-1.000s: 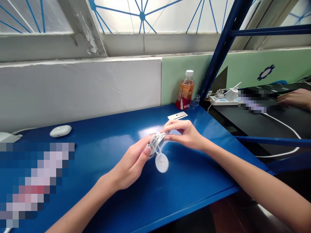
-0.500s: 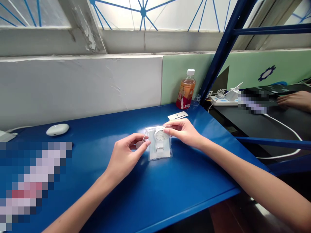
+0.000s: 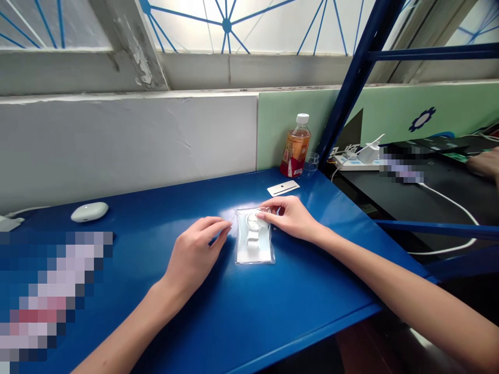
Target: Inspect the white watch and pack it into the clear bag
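A clear plastic pouch [image 3: 254, 255] lies near the middle of the blue table, with a white watch-like item [image 3: 253, 222] and a pale card inside. My right hand [image 3: 291, 217] pinches the pouch's upper right corner between thumb and fingers. On the pouch's left side, a thin ball chain [image 3: 234, 216] reaches the fingertips of my left hand [image 3: 197, 246]. Those fingers are pressed together on the chain; its lower part is hidden by them.
A white earbud case [image 3: 89, 212] rests at the left, behind a pixelated object [image 3: 62, 296]. A drink bottle [image 3: 295, 148], a clear cup [image 3: 311, 162] and a white card [image 3: 283, 188] stand or lie at the back right. Another person's hand [image 3: 485, 163] is beyond the blue frame.
The pouch now lies flatter, its lower edge slightly nearer me. My left fingers have closed together, and the clear round piece seen by them earlier is out of sight. The other person's hand moved right.
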Available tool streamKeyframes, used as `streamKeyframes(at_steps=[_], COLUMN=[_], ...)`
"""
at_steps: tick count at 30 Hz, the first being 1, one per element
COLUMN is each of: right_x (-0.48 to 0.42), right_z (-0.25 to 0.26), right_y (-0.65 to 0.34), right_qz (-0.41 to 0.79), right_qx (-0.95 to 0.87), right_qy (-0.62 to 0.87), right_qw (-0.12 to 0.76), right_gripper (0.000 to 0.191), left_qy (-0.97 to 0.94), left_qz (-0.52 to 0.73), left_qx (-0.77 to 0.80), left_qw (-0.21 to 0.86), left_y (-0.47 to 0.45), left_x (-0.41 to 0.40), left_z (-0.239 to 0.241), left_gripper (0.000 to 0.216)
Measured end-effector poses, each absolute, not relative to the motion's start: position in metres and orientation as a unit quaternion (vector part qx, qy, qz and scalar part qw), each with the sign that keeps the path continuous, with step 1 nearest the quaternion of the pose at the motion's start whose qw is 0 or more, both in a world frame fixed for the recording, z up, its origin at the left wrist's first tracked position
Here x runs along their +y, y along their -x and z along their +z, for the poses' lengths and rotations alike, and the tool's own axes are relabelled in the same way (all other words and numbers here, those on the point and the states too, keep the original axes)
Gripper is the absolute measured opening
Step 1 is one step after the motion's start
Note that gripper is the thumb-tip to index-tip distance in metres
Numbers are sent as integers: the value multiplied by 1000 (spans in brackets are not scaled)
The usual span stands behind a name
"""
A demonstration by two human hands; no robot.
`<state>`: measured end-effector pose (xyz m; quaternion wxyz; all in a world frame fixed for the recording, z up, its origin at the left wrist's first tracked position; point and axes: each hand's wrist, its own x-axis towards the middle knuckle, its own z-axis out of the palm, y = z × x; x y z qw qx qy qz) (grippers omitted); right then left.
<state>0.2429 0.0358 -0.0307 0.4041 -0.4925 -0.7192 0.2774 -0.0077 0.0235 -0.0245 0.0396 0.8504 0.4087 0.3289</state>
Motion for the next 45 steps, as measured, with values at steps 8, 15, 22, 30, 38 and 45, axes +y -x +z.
streamKeyframes(at_steps=[8,15,22,30,38,45], right_x=[35,35,28,25,25,25], right_z=[-36,-35,-24,-25,-31,-24], right_y=[-245,-250,-249,-247,-243,-249], right_qz=[150,110,109,115,133,122], right_qx=[-807,-839,-903,-910,-902,-915], right_qy=[471,454,338,330,332,329], right_qw=[324,279,242,224,241,200], right_gripper=[20,27,63,78,77,92], left_qy=[-883,-892,-898,-877,-927,-919], left_qz=[250,217,168,200,105,110], left_qx=[396,396,402,429,340,353], left_qw=[24,7,70,78,117,133], left_y=[7,6,12,11,13,15], left_x=[23,24,25,24,23,25], left_z=[-29,-27,-14,-8,-21,-22], left_gripper=[32,31,29,36,99,98])
